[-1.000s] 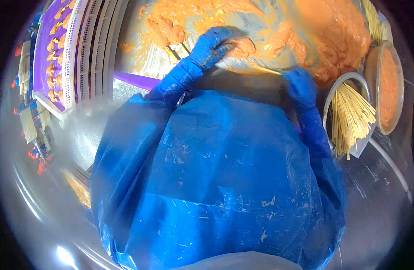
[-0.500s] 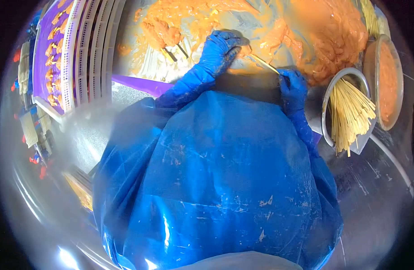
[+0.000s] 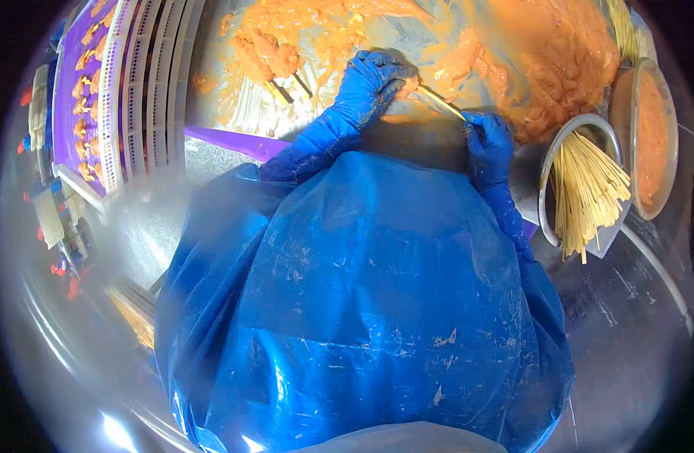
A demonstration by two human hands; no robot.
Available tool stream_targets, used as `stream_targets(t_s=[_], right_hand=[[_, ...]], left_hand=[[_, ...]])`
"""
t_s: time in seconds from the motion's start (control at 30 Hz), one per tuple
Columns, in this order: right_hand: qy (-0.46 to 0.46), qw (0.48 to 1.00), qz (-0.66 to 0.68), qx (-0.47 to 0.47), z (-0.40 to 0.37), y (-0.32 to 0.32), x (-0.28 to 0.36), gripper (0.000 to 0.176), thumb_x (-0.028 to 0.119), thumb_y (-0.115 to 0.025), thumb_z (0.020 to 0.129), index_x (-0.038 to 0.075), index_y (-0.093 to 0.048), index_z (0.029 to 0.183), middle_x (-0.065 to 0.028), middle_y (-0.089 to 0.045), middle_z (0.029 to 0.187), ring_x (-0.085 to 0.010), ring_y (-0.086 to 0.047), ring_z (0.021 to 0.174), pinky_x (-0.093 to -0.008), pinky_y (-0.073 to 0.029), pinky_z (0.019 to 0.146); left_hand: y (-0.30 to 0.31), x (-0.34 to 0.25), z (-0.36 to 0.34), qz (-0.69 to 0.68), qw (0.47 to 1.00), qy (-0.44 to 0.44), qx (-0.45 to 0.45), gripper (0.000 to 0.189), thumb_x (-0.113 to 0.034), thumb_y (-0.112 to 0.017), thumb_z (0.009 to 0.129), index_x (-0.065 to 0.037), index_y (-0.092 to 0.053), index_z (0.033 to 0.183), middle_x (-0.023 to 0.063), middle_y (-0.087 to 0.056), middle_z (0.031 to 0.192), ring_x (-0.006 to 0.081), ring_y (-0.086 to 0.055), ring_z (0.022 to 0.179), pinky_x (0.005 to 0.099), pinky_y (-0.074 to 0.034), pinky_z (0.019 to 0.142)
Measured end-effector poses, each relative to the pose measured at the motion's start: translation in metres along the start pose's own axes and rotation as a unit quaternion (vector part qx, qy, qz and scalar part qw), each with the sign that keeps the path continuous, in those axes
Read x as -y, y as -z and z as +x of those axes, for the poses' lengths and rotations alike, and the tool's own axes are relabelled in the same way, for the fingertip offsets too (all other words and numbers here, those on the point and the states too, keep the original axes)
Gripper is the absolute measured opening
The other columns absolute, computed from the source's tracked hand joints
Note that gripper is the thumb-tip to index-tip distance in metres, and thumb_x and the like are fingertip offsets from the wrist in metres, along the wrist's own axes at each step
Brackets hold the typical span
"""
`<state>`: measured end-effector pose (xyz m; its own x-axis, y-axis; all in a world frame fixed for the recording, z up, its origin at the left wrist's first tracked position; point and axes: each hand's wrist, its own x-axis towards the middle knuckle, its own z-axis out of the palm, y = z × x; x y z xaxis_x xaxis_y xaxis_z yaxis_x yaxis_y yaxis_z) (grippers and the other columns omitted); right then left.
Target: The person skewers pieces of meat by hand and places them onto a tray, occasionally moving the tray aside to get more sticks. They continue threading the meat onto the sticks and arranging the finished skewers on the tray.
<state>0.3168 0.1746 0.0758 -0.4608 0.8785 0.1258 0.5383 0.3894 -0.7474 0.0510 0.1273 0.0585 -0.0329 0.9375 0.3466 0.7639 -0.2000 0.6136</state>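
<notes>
My left hand, in a blue glove, is closed around a small piece of orange-coated meat. A wooden skewer runs from that piece down to my right hand, which pinches its lower right end. The skewer's tip is hidden in the meat and my left fingers. Left of my left hand, finished-looking meat skewers lie side by side, their sticks pointing down toward me. Orange marinated meat is heaped on the metal work surface beyond my right hand.
At right, a round container holds a bundle of bare skewers. Beside it stands a tub of orange mixture. Stacked white trays rise at left, the top one purple-lined with rows of meat pieces.
Both hands stay almost in place on the meat and skewer. My right hand has shifted very slightly up and left along with the skewer.
</notes>
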Motion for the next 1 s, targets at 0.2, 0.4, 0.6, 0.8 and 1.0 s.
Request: stream_targets(t_s=[0.2, 0.4, 0.6, 0.8, 1.0], right_hand=[[0.006, 1.000, -0.017, -0.004, 0.000, -0.001, -0.001, 0.014, 0.001, -0.065, 0.082, 0.005, -0.068, 0.095, -0.0102, -0.063, 0.085, -0.0233, -0.060, 0.079, -0.0329, -0.047, 0.070], [-0.004, 0.999, -0.042, 0.028, 0.003, -0.001, 0.004, 0.013, 0.012, -0.062, 0.086, 0.007, -0.065, 0.097, -0.0147, -0.062, 0.091, -0.0331, -0.060, 0.087, -0.0421, -0.047, 0.078], [0.019, 0.999, -0.013, 0.029, 0.009, -0.008, 0.010, 0.012, 0.012, -0.061, 0.086, 0.007, -0.063, 0.096, -0.0146, -0.061, 0.088, -0.0331, -0.059, 0.086, -0.0416, -0.046, 0.078], [-0.012, 0.999, 0.010, 0.044, 0.009, -0.005, 0.007, 0.011, 0.012, -0.060, 0.087, 0.006, -0.063, 0.096, -0.0153, -0.060, 0.090, -0.0326, -0.059, 0.086, -0.0417, -0.046, 0.077], [0.025, 0.999, -0.031, 0.035, 0.011, -0.006, 0.009, 0.011, 0.008, -0.062, 0.085, 0.006, -0.064, 0.095, -0.0140, -0.062, 0.088, -0.0312, -0.059, 0.083, -0.0403, -0.046, 0.075]], left_hand=[[-0.002, -0.001, 0.001, 0.009, 1.000, -0.005, 0.007, 0.027, -0.017, -0.069, 0.079, -0.015, -0.071, 0.106, 0.0103, -0.065, 0.103, 0.0328, -0.056, 0.098, 0.0431, -0.045, 0.089], [-0.001, -0.003, 0.002, 0.009, 0.999, -0.017, 0.027, 0.030, -0.016, -0.070, 0.078, -0.017, -0.071, 0.107, 0.0091, -0.065, 0.103, 0.0318, -0.056, 0.099, 0.0431, -0.046, 0.088], [-0.002, 0.003, 0.005, -0.018, 0.996, -0.055, 0.066, 0.033, -0.015, -0.071, 0.076, -0.019, -0.070, 0.109, 0.0079, -0.065, 0.106, 0.0304, -0.057, 0.101, 0.0424, -0.045, 0.091], [0.020, -0.015, -0.003, 0.104, 0.993, 0.048, -0.026, 0.038, -0.014, -0.071, 0.077, -0.020, -0.070, 0.114, 0.0083, -0.065, 0.103, 0.0311, -0.056, 0.099, 0.0401, -0.046, 0.088], [0.008, -0.006, -0.009, 0.046, 0.999, 0.013, -0.017, 0.029, -0.013, -0.072, 0.075, -0.017, -0.072, 0.104, 0.0072, -0.065, 0.102, 0.0305, -0.056, 0.096, 0.0419, -0.047, 0.084]])
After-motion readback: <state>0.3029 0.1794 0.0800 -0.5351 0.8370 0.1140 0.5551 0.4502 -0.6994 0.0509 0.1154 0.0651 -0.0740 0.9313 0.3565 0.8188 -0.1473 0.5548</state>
